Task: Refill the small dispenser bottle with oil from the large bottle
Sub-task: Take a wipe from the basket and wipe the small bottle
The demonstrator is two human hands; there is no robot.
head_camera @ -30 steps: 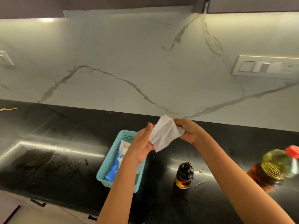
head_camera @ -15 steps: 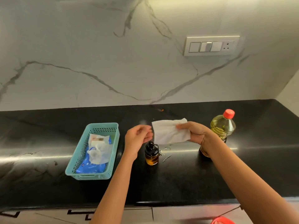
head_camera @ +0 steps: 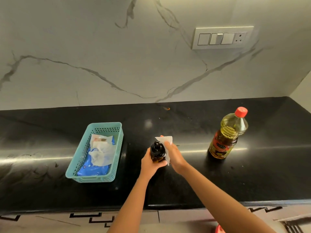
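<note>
The small dark dispenser bottle [head_camera: 157, 151] with a black pump top is in the middle of the black counter [head_camera: 202, 179]. My left hand [head_camera: 150, 163] grips its lower body from the left. My right hand [head_camera: 174, 155] holds a white wipe [head_camera: 165, 142] pressed against the bottle's right side. The large oil bottle [head_camera: 227, 135], yellow oil with a red cap and a red label, stands upright to the right, apart from both hands.
A teal plastic basket [head_camera: 80, 163] with a blue wipe pack and loose white wipes sits left of the hands. A marble backsplash with a switch panel [head_camera: 222, 37] rises behind. A side wall closes the counter at the far right. A red object [head_camera: 218, 229] shows at the bottom edge.
My left hand has taken hold of the small bottle. My right hand has brought the wipe down from the air onto the bottle's side. The camera tilted downward.
</note>
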